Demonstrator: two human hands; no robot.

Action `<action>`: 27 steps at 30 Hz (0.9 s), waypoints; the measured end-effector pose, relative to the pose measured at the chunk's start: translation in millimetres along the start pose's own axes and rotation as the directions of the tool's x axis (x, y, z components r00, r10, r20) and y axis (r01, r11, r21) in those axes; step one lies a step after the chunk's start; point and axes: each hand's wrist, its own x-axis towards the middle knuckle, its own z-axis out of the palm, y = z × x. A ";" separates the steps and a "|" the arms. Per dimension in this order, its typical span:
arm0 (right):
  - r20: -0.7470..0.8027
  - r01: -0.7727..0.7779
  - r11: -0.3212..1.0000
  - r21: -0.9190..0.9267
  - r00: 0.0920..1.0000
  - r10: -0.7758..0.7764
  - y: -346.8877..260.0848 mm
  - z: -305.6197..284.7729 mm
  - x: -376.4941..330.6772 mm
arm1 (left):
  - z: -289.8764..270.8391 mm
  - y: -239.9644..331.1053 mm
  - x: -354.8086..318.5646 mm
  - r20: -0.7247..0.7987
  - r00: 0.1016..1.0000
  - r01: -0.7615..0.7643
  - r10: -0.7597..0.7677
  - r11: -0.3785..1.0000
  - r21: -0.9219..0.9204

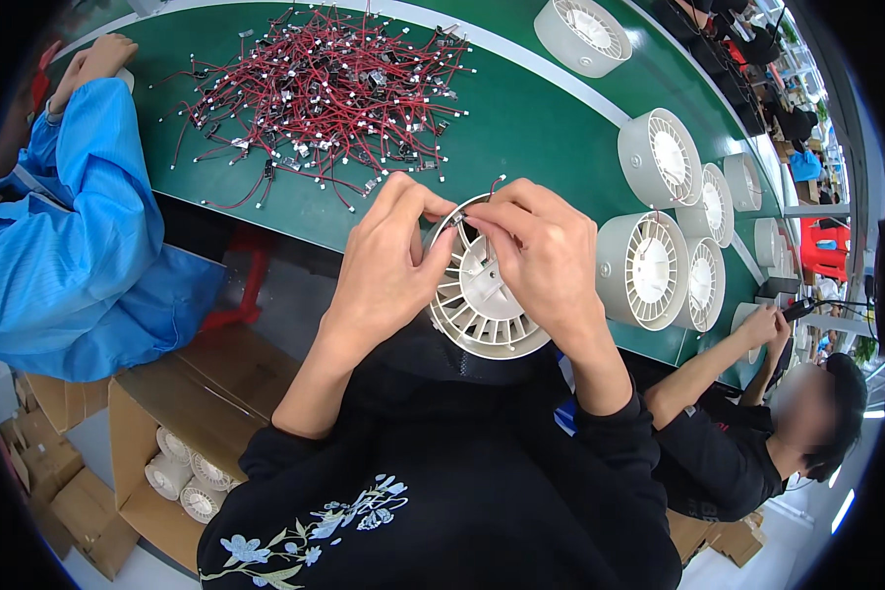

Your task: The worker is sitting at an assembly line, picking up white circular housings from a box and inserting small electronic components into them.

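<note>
Housing: the white round housing (487, 290) is in front of me at the middle of the near edge of the surface (521, 128), its slatted face turned toward me; whether it touches that edge I cannot tell.
Left hand: my left hand (388, 261) is nearly closed, thumb and forefinger pinched on the rim at its upper left.
Right hand: my right hand (546, 251) is curled, thumb and forefinger closed on a wire (501, 180) just inside the rim.
Small part: a dark piece (459, 218) sits between the fingertips of both hands; which fingers carry it I cannot tell.
Wire heap: red and black wires with white ends lie in a loose heap (334, 88), spread from the left part of the surface toward its far edge.
Other housings: a group (644, 270) stands toward the right end; one more (582, 37) is beyond the pale strip (590, 95), near the far edge.
Co-workers: a blue sleeve (108, 187) at the left end; a hand (765, 323) at the right.
Floor, left: an open carton (152, 521) holds more housings.
</note>
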 end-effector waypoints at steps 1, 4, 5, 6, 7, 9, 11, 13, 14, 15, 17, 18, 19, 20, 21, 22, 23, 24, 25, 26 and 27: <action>-0.008 0.017 1.000 -0.017 1.000 -0.017 -0.6 -0.5 -0.2 | -1.1 1.6 -1.1 0.009 1.000 0.002 -0.002 1.000 0.003; -0.014 0.042 0.997 -0.064 0.999 -0.043 -2.1 -1.0 1.6 | -2.4 3.3 -0.2 0.025 1.000 -0.010 0.010 1.000 0.005; -0.006 0.048 0.995 -0.084 0.999 -0.049 -3.5 -0.6 1.7 | -3.0 2.4 0.0 0.029 1.000 -0.008 0.008 1.000 0.015; 0.002 0.054 0.993 -0.103 0.999 -0.054 -3.5 -1.1 2.4 | -3.5 1.5 0.7 0.032 0.999 -0.005 0.005 1.000 0.025; -0.002 0.051 0.993 -0.107 0.999 -0.052 -3.8 -1.6 2.1 | -4.4 0.8 0.7 0.038 0.999 0.000 -0.002 0.999 0.037; 0.020 0.082 0.984 -0.161 0.997 -0.080 -3.9 -2.7 1.7 | -5.0 2.5 2.7 0.043 0.999 -0.029 0.026 0.997 0.069; 0.030 0.096 0.978 -0.185 0.995 -0.092 -3.2 -2.2 1.5 | -5.3 4.4 4.2 0.050 0.996 -0.078 0.072 0.988 0.135; 0.042 0.159 0.959 -0.233 0.987 -0.153 -0.3 -1.4 2.2 | -4.0 5.7 5.6 0.048 0.996 -0.080 0.075 0.989 0.127; 0.050 0.190 0.948 -0.257 0.982 -0.183 0.7 -1.4 2.4 | -3.5 6.2 6.1 0.046 0.996 -0.082 0.077 0.990 0.118; 0.049 0.190 0.948 -0.256 0.982 -0.183 1.3 -1.8 2.6 | -3.5 6.3 6.6 0.044 0.996 -0.084 0.079 0.991 0.108; 0.071 0.216 0.939 -0.268 0.976 -0.204 2.1 -3.3 2.0 | -4.5 6.0 5.3 0.045 0.996 -0.084 0.080 0.992 0.097; 0.082 0.228 0.934 -0.274 0.973 -0.214 2.2 -3.6 1.5 | -5.0 5.7 4.1 0.046 0.996 -0.084 0.080 0.993 0.084; 0.082 0.227 0.935 -0.274 0.974 -0.212 2.6 -2.8 1.3 | -5.2 5.5 3.6 0.047 0.996 -0.083 0.080 0.994 0.071; 0.062 0.224 0.936 -0.272 0.975 -0.215 3.3 -1.3 1.1 | -5.4 5.3 3.9 0.048 0.996 -0.082 0.079 0.994 0.071; 0.042 0.222 0.937 -0.269 0.975 -0.219 4.1 0.3 1.0 | -5.7 5.3 4.6 0.055 0.995 -0.084 0.080 0.993 0.087; 0.021 0.220 0.939 -0.265 0.975 -0.223 4.3 1.7 1.0 | -6.4 5.0 5.4 0.062 0.995 -0.087 0.080 0.991 0.105; 0.022 0.220 0.939 -0.264 0.975 -0.222 4.5 1.8 1.0 | -6.9 4.6 5.9 0.068 0.994 -0.089 0.081 0.989 0.122; 0.027 0.216 0.941 -0.262 0.976 -0.216 4.8 1.1 1.0 | -7.0 4.1 6.0 0.068 0.995 -0.087 0.079 0.989 0.124; 0.032 0.212 0.942 -0.260 0.977 -0.211 5.0 0.3 1.1 | -7.0 3.7 5.9 0.071 0.994 -0.094 0.085 0.986 0.138; 0.037 0.208 0.943 -0.258 0.978 -0.206 4.8 -0.2 1.2 | -6.9 3.3 5.8 0.073 0.993 -0.102 0.092 0.983 0.151; 0.037 0.207 0.944 -0.257 0.978 -0.205 4.0 -0.5 1.5 | -7.0 2.9 6.0 0.077 0.992 -0.111 0.099 0.980 0.164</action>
